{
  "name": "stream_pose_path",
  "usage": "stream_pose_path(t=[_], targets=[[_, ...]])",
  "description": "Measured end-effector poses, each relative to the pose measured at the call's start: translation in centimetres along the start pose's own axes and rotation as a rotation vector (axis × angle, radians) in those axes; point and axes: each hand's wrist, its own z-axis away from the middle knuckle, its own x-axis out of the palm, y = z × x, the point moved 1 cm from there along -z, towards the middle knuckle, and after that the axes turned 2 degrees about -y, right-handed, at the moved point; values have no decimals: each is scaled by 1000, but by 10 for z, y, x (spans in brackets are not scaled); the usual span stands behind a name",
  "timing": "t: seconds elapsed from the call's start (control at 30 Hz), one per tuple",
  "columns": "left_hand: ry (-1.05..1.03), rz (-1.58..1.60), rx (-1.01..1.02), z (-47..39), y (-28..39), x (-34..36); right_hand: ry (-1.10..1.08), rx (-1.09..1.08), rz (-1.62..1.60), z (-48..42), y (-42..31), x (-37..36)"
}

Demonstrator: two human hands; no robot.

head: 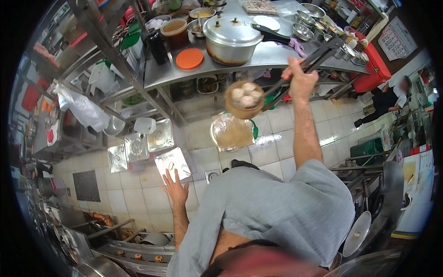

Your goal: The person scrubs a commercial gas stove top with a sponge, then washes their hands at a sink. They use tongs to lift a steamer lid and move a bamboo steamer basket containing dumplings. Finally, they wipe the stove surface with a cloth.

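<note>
A pair of long dark tongs (316, 57) is in the grip of my right hand (301, 81). Their far ends reach a small round bamboo steamer basket (244, 110), which they appear to hold at its right side, in the air. Several pale dumplings (247, 95) sit inside the slightly blurred basket. My left hand (177, 190) has its fingers spread and holds nothing. In the picture its fingertips overlap a shiny square metal lid (178, 162); whether they touch it I cannot tell.
A steel counter (277, 57) ahead bears a pressure cooker (230, 43), an orange lid (189, 59) and metal bowls (303, 32). A wrapped container (233, 133) and metal-lidded containers (136, 147) stand low by the tiled floor (204, 135). Burners (138, 256) lie behind; another person (387, 98) stands right.
</note>
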Motion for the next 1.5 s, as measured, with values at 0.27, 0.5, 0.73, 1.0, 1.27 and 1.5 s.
stream_pose_path(t=[0.27, 0.5, 0.73, 1.0, 1.27, 1.5], targets=[[-361, 113, -125, -17, 20, 65, 207, -223, 221, -119, 11, -94], [-391, 340, -222, -94, 102, 119, 230, -287, 201, -259, 62, -162], [-240, 387, -259, -133, 201, 140, 176, -263, 29, -386, 132, -153], [-231, 446, -426, -110, 224, 148, 106, -268, -175, -450, 182, -115], [-141, 479, -663, -69, 212, 186, 114, -174, -108, -478, 215, -97], [-89, 451, -776, -61, 227, 203, 147, -141, -73, -495, 254, -78]])
